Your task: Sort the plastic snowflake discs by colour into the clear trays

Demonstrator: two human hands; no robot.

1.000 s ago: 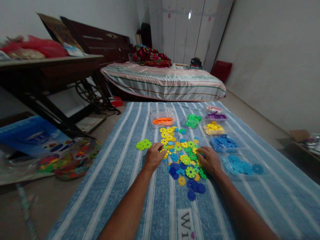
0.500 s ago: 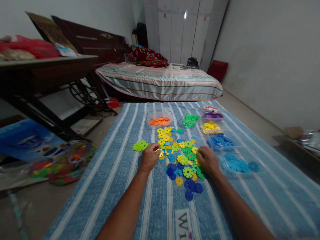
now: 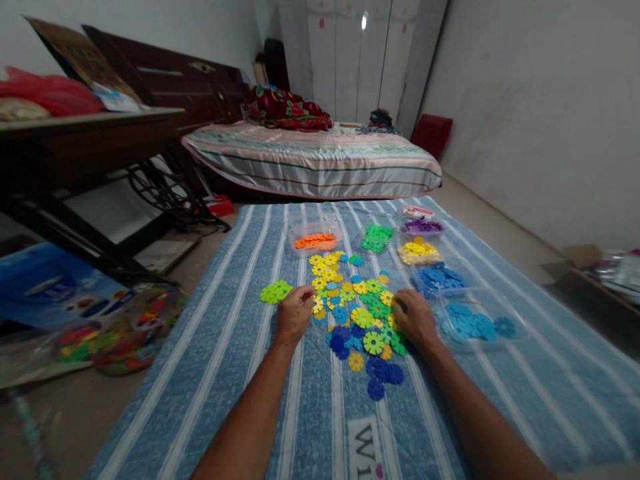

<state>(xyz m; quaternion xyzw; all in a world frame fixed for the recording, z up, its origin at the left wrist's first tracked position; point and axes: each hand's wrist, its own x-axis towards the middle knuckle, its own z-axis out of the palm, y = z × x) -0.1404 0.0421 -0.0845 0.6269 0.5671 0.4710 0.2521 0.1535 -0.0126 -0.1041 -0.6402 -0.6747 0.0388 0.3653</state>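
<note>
A loose heap of flat plastic snowflake discs (image 3: 356, 303), yellow, green, light blue and dark blue, lies on a blue striped mat (image 3: 235, 347). My left hand (image 3: 294, 312) rests at the heap's left edge with its fingers curled onto a yellow disc (image 3: 317, 305). My right hand (image 3: 413, 315) lies knuckles up on the heap's right edge, fingers bent down among green and yellow discs; what they grip is hidden. A small group of lime green discs (image 3: 274, 291) sits apart to the left.
Clear trays hold sorted discs: orange (image 3: 315, 241), green (image 3: 377, 237), purple (image 3: 423, 227), yellow (image 3: 418, 250), dark blue (image 3: 440, 276), light blue (image 3: 473, 323). A bag of mixed discs (image 3: 125, 327) lies off the mat at left. A bed (image 3: 310, 160) and dark table (image 3: 75, 133) stand behind.
The view has drifted a little, so the whole scene sits slightly lower and further left. Both hands stay at the edges of the heap, barely moved.
</note>
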